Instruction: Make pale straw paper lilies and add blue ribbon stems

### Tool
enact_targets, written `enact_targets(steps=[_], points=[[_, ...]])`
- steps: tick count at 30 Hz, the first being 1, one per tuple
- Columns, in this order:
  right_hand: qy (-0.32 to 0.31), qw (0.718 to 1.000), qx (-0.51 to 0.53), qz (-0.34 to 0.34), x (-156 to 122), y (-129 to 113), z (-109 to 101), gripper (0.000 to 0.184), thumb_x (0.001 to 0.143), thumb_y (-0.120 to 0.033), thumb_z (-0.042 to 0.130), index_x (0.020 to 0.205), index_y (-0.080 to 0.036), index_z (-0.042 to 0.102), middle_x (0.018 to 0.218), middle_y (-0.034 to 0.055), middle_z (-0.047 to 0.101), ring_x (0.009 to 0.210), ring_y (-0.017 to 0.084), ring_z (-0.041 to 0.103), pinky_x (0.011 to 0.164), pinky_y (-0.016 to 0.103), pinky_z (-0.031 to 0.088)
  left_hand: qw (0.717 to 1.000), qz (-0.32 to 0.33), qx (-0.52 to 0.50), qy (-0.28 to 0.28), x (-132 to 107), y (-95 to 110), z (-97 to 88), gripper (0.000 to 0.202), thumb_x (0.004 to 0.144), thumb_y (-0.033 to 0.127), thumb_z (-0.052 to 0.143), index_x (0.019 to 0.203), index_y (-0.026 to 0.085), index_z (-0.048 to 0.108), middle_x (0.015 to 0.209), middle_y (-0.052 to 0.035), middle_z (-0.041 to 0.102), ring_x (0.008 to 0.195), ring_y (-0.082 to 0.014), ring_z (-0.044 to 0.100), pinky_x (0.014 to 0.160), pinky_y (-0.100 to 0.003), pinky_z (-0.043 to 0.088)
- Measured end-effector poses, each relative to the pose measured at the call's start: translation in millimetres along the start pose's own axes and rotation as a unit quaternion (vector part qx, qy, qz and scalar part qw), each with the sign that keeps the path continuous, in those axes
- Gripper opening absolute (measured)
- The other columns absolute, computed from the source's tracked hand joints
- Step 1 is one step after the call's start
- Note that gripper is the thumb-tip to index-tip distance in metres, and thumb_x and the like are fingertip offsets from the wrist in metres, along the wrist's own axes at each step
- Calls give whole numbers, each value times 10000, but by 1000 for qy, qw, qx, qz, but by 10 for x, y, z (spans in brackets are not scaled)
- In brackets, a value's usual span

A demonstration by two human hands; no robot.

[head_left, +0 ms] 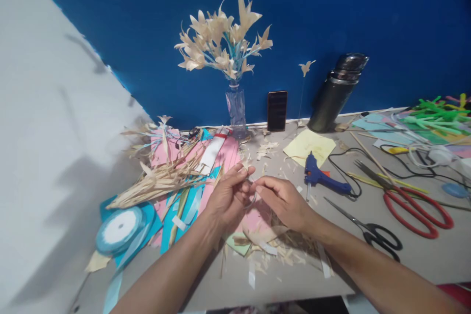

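Centrally placed, above a littered worktop: one thin pale strand (pixel 252 203), bent in a loop between two bare hands. Left hand (pixel 230 191): palm turned up, fingers curled, thumb pressed inward on the strand. Right hand (pixel 285 198): thumb and forefinger pinching the strand, the other fingers folded under.

Risks, as judged. Strand: so slender that a slack pinch might let it slip or spring open. Black-handled scissors (pixel 359 224): blades pointing away, near the right forearm; a sideways sweep of that arm could knock them. Blue glue gun (pixel 312 171): lying beside the yellow paper (pixel 307 141); if hot, its tip could mark what it touches. Blue ribbon spool (pixel 119 229): loose tail trailing toward the near side, liable to be snagged by the left sleeveless arm. Pale flower bouquet (pixel 215 34): broad heads over a slim clear bottle (pixel 236 108), perhaps top-heavy if bumped.

Obscured or cut off. Strand: partly covered by fingers; wire or ribbon, cannot tell. Pink paper (pixel 228 153): partly under the hands. Green fuzzy stems (pixel 437 115): cropped at the right edge. Glue gun's power: not determinable.
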State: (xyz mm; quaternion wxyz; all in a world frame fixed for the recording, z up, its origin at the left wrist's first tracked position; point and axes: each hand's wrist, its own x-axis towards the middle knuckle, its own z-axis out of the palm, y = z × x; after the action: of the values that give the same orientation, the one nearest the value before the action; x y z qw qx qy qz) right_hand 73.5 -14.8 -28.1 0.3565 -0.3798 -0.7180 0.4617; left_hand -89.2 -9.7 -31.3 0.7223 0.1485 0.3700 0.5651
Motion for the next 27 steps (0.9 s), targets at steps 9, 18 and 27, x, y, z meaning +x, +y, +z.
enact_targets(steps=[9, 18, 27], points=[[-2, 999, 26, 20, -6, 21, -3, 221, 941, -232, 479, 805, -188, 648, 721, -15, 620, 687, 140, 541, 652, 239, 409, 1000, 2, 2, 12, 12, -21, -4, 378, 724, 77, 791, 982, 196, 542, 999, -18, 736, 438, -35, 545, 392, -158, 433], [-9, 999, 39, 28, -15, 39, 2, 215, 933, -210, 492, 803, -182, 661, 708, -27, 616, 662, 122, 530, 624, 226, 393, 1000, 4, -1, 27, 5, -53, 11, 419, 711, 86, 808, 991, 195, 516, 976, -10, 738, 417, -30, 525, 394, -158, 433], [2, 999, 44, 24, -22, 105, 59, 231, 928, -186, 486, 862, -185, 708, 774, -8, 673, 721, 139, 585, 669, 230, 432, 999, 20, 14, 31, 32, -106, -21, 498, 663, 108, 851, 1016, 203, 513, 936, 5, 737, 395, -19, 481, 374, -150, 374]])
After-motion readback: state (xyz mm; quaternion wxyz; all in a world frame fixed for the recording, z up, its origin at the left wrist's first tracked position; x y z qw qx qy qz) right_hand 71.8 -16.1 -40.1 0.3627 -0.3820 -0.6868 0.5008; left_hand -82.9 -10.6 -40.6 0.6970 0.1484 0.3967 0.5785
